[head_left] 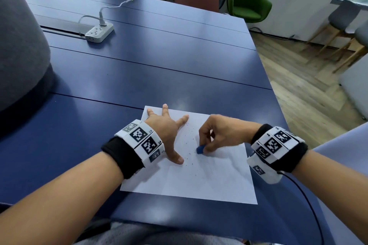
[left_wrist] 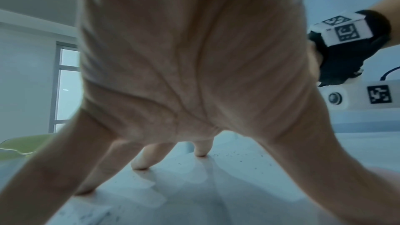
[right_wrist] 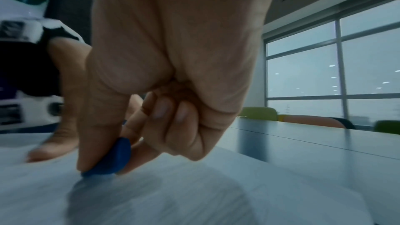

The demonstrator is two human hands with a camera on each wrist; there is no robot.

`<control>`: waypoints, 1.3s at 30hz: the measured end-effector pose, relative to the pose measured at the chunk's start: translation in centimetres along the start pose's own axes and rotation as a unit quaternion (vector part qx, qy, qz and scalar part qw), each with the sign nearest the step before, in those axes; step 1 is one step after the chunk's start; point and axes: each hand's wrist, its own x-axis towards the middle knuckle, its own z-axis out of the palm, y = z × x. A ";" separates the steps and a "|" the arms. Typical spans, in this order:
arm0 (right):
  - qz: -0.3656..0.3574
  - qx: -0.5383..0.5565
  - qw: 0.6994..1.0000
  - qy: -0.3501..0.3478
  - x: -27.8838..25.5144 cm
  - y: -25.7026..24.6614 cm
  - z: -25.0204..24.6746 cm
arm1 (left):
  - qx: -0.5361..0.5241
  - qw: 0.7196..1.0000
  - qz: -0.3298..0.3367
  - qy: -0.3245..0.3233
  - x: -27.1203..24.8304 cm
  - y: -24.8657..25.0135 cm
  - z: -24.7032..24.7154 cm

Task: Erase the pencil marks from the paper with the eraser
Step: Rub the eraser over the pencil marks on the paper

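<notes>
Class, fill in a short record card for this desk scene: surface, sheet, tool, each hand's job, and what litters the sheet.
Surface: dark blue table
Sheet: white paper, lying flat
Tool: small blue eraser, tip on the paper
Right hand: pinches the eraser
Left hand: fingers spread, pressing the paper down
Litter: dark eraser crumbs between the hands

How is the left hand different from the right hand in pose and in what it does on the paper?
The left hand has its fingers spread and straight, pressing on the paper; the right hand has its fingers curled. The left hand holds nothing; the right hand pinches the blue eraser and sets it against the sheet. Both are over the same paper, and both wrists wear marker bands.
</notes>
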 end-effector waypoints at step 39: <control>0.095 0.127 0.923 0.351 -10.9 0.8 13.8 | -0.015 0.999 0.008 0.028 -0.9 -1.1 0.7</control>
